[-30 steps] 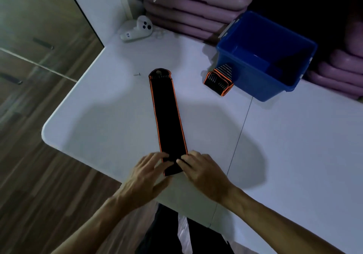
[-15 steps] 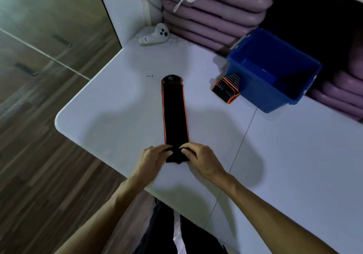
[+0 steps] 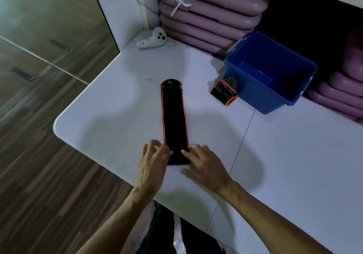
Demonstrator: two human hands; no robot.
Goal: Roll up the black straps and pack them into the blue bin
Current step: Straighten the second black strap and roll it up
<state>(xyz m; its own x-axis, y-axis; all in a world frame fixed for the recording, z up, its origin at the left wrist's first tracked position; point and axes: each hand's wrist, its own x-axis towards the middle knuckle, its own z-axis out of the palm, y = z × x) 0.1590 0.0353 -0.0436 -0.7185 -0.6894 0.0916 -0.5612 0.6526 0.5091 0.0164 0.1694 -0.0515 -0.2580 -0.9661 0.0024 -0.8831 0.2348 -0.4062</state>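
A long black strap with orange edging (image 3: 173, 116) lies flat on the white table (image 3: 110, 120), running away from me. Its near end is folded over into a short roll. My left hand (image 3: 152, 165) pinches the left side of that rolled end, and my right hand (image 3: 202, 165) presses its right side with the fingertips. A second black and orange strap (image 3: 224, 91), rolled up, rests on the table against the near left wall of the blue bin (image 3: 253, 96). The bin stands open at the back right; no strap shows in the part of its inside that I can see.
A white hand controller (image 3: 152, 38) lies at the table's far left corner. A small screw (image 3: 147, 79) sits just beyond the strap's far end. Stacked purple mats (image 3: 206, 18) line the back. The table's rounded edge drops to the wooden floor (image 3: 39, 155) on the left.
My hands have begun rolling the near end of the strap away from me, so the flat part is shorter. The camera view has shifted, showing more of the table's back.
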